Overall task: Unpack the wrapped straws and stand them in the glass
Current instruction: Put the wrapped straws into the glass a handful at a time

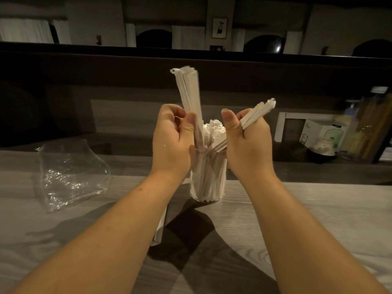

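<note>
The glass stands on the desk, packed with wrapped straws. Just above its rim, your left hand pinches a near-upright bundle, and your right hand is closed on a second bundle tilting away from the glass. A crumpled bag lies left of the glass.

White paper-wrapped straws, clear glass, pale grey wood-grain table

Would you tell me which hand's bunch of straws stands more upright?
The left hand: its straws point nearly straight up; the right hand's lean right.
</note>
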A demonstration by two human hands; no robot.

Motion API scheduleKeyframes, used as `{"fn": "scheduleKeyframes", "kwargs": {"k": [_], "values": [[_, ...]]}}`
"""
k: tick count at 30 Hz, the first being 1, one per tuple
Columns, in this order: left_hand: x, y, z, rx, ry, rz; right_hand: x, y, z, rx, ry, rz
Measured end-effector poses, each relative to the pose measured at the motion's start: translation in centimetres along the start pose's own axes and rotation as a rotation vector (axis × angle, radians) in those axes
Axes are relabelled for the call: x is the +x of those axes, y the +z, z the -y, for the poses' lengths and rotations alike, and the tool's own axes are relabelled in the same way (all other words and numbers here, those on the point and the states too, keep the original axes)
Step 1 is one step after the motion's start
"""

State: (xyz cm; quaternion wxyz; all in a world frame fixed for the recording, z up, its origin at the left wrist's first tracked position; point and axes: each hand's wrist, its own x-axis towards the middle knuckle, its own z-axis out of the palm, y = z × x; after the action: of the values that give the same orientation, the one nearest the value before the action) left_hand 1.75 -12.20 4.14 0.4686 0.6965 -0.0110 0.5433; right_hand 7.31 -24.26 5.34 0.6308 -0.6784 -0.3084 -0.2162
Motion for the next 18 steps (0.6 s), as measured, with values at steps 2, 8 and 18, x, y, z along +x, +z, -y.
{"fn": "scheduleKeyframes", "kwargs": {"k": [2, 8, 18], "values": [[-0.1, -0.1, -0.1, 0.021, 0.014, 0.015, -0.1, -0.1, 0.2, -0.022, -0.012, 0.02], [-0.8, -0.6, -0.1, 0.084, 0.09, 0.062, -0.3, 0.0, 0.4, -0.097, -0.043, 0.027], [-1.2, -0.6, 1.0, 0.084, 0.08, 0.095, -0.4, 1.4, -0.4, -0.189, 0.09, 0.108]]}}
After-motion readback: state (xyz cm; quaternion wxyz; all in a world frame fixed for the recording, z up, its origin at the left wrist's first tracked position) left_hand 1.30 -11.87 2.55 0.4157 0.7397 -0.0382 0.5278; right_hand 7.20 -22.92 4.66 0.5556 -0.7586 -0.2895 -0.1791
